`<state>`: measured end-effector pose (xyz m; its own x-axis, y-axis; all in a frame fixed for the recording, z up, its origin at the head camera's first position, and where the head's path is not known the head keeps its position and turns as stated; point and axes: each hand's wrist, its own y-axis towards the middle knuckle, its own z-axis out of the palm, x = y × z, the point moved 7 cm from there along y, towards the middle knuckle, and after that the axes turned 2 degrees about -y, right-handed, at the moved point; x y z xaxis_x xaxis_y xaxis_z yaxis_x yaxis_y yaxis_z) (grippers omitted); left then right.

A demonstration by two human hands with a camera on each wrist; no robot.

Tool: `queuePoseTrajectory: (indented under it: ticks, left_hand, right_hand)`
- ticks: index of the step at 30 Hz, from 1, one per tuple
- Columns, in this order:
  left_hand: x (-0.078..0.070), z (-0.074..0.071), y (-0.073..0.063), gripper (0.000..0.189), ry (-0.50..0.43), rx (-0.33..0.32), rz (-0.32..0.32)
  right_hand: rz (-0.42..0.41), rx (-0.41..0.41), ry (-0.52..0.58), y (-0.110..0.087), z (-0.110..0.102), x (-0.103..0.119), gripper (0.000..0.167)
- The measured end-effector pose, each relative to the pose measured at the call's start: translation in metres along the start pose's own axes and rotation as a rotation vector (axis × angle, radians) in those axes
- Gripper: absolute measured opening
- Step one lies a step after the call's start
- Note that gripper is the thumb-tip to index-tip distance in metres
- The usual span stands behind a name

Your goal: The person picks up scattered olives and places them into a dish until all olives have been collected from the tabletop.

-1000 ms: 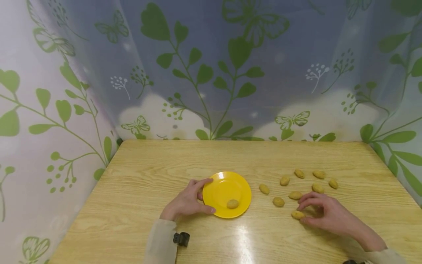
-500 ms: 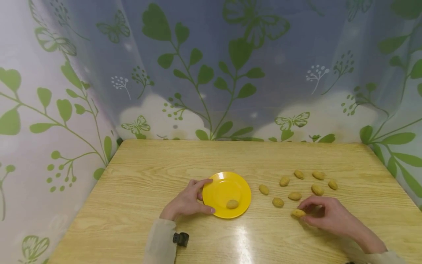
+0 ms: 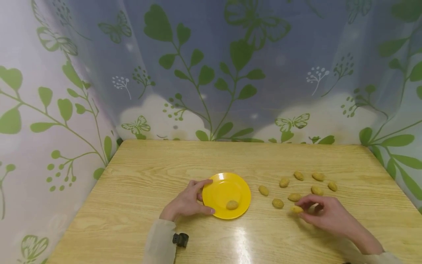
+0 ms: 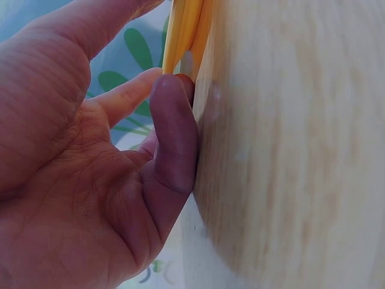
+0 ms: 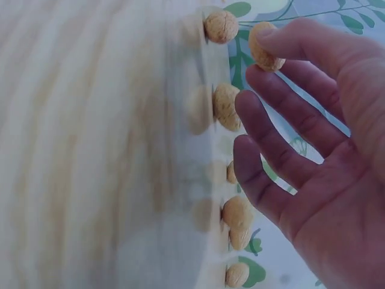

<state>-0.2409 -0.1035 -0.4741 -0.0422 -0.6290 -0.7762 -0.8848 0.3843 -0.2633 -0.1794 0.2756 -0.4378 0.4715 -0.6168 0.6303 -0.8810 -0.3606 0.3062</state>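
A yellow plate [image 3: 226,216] lies on the table with one oval, rough-shelled nut [image 3: 232,205] on it. My left hand [image 3: 188,201] holds the plate's left edge, thumb and forefinger along the rim. In the left wrist view, a curled finger [image 4: 174,132] sits against the plate's edge [image 4: 180,36] and the tabletop. To the right, my right hand [image 3: 329,213] pinches a tan, walnut-like nut [image 5: 264,47] between thumb and fingertips. That nut is raised off the table, and the other fingers are loosely bent. Close by lies another nut [image 3: 295,197].
Several more nuts are scattered right of the plate, among them a near one [image 3: 278,203], one closest to the plate [image 3: 263,190] and one at far right [image 3: 332,186]. The wooden table [image 3: 148,161] ends at a leaf-printed curtain [image 3: 204,73].
My right hand has closed its fingertips on the nut and lifted it slightly off the table. The left hand and plate have stayed put.
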Motion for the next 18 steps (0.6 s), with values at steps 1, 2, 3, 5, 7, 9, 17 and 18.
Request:
queuePoseTrajectory:
  ticks: [1,2,3,5,7,9,17,18]
  left_hand:
    - [0.0,0.0,0.0,0.095,-0.005,0.0,0.0]
    - [0.0,0.0,0.0,0.095,-0.008,0.001,-0.001]
    - [-0.001,0.0,0.0,0.095,-0.01,0.001,-0.001]
    - [-0.001,0.0,0.0,0.095,-0.011,0.001,0.0]
    - [0.0,0.0,0.0,0.095,-0.009,0.0,0.0]
    - [0.0,0.0,0.0,0.095,-0.006,0.0,-0.001]
    - [0.0,-0.001,-0.001,0.095,-0.005,0.0,-0.005]
    - [0.0,-0.001,-0.001,0.095,-0.007,0.001,-0.005]
  right_hand:
    - [-0.003,-0.007,-0.006,0.001,0.0,0.001,0.032]
    - [-0.004,-0.013,-0.008,0.003,0.0,0.003,0.032]
    - [-0.002,-0.015,-0.007,0.004,0.0,0.004,0.032]
    - [0.009,-0.014,-0.006,0.008,0.0,0.006,0.031]
    - [0.022,-0.014,-0.001,0.011,0.0,0.008,0.03]
    - [0.035,-0.008,0.009,0.014,0.001,0.01,0.029]
    - [-0.001,-0.028,0.002,0.029,0.008,0.021,0.029]
    - [-0.01,-0.034,-0.001,0.031,0.009,0.022,0.03]
